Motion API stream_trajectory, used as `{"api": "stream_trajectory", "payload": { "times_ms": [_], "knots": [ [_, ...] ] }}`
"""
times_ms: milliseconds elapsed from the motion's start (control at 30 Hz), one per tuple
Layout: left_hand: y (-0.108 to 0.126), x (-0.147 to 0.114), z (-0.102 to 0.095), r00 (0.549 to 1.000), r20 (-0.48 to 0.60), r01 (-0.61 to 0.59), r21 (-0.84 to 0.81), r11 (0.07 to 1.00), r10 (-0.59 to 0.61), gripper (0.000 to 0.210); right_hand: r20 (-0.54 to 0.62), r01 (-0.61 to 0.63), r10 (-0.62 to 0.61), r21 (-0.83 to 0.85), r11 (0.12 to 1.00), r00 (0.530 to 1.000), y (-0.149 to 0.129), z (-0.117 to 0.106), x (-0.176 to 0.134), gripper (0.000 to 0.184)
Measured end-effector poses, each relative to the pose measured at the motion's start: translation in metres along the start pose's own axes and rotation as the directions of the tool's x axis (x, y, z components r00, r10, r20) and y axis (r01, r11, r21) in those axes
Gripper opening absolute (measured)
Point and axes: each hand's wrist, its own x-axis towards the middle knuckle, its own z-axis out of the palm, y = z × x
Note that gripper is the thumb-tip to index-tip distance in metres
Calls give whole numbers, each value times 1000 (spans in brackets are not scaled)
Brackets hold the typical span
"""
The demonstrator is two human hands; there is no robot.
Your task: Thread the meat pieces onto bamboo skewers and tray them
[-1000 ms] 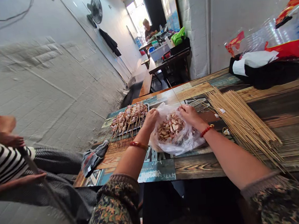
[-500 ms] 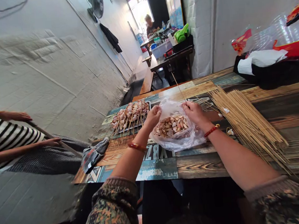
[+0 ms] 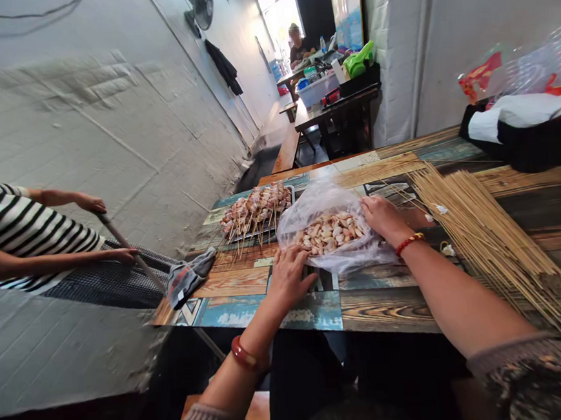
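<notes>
Wood-plank worktop [image 3: 390,308] carries the lot, everything within reach. Bare skewers [image 3: 491,232] in a loose bundle on the right, presumably for easy pickup on that side. Plastic bag [image 3: 304,205] sits centre, mouth spread, likely for access. Loaded skewers [image 3: 255,205] piled on a tray [image 3: 293,197] just beyond its left side, sticks overhanging the near edge, probably so meat stays on the tray. Left hand [image 3: 290,279]: fingers loosely spread at bag's near-left edge, nothing gripped. Right hand [image 3: 383,218]: fingers bent at right rim, maybe steadying; can't tell if pinching. Pale pieces [image 3: 331,232] heaped inside, bag walls containing them.
</notes>
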Motion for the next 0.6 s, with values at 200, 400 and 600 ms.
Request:
{"api": "stream_trajectory", "payload": {
  "times_ms": [200,400,600],
  "knots": [
    [-15,-15,6,984,-106,130,-123,984,-143,26,41,7,-5,-52,999,999,-1,1,-1,31],
    [-9,-2,22,957,-80,245,-294,924,-279,11,56,-2,6,-71,997,998,-4,1,-2,30],
    [7,33,43,971,-151,99,-459,883,-187,11,56,-15,19,-73,997,998,-14,4,-3,32]
  ]
}}
